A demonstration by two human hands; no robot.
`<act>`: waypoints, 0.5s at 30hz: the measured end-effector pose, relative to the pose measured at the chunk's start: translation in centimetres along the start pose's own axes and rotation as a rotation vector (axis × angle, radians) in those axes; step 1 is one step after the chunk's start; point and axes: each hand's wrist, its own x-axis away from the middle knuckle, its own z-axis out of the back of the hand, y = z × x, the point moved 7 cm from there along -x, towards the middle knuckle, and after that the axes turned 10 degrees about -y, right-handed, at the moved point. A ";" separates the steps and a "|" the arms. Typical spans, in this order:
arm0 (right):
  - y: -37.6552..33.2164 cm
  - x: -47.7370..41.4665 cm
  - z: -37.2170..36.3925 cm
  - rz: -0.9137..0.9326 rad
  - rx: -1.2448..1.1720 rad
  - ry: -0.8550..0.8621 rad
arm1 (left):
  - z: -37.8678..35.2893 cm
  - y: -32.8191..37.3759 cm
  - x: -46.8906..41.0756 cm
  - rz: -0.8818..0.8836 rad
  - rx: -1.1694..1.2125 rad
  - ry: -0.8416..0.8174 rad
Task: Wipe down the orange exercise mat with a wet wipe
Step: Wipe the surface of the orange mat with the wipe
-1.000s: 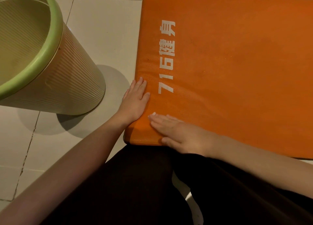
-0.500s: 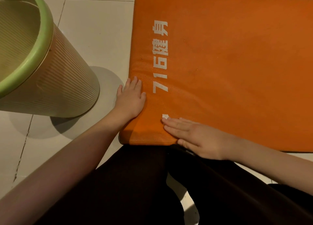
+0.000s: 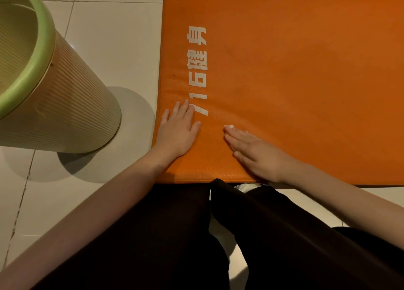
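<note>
The orange exercise mat (image 3: 295,82) lies flat on the tiled floor, with white printing along its left end. My left hand (image 3: 178,130) rests flat on the mat's near left corner, fingers straight. My right hand (image 3: 255,152) presses flat on the mat near its front edge, fingers straight and pointing left. A small white bit of the wet wipe (image 3: 229,127) sticks out beyond the right fingertips; the rest of it is hidden under that hand.
A ribbed bin with a green rim (image 3: 50,97) stands on the floor left of the mat. My dark-trousered legs (image 3: 196,235) fill the near foreground against the mat's front edge. Pale floor tiles (image 3: 113,38) lie between bin and mat.
My right hand has slid to the right along the mat's front edge with the wipe beneath it. My left hand has stayed on the near left corner.
</note>
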 end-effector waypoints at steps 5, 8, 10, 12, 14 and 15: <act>-3.3 1.2 -1.3 0.175 -0.012 -0.061 | 0.1 0.0 0.1 -0.003 0.000 0.011; 0.4 0.7 0.4 0.013 0.037 -0.005 | 0.1 0.1 0.0 -0.001 0.006 0.007; 1.1 -0.6 0.9 -0.061 0.032 0.030 | 0.1 -0.1 -0.1 0.001 0.011 0.013; 0.2 -1.8 0.5 -0.059 -0.015 0.062 | 0.1 -0.2 -0.1 0.001 0.011 0.019; -0.9 -1.4 0.0 -0.008 -0.058 0.081 | 0.1 -0.2 0.0 0.000 0.007 0.020; -1.1 -0.7 -0.3 0.015 -0.060 0.073 | 0.1 -0.1 0.0 -0.001 0.006 0.019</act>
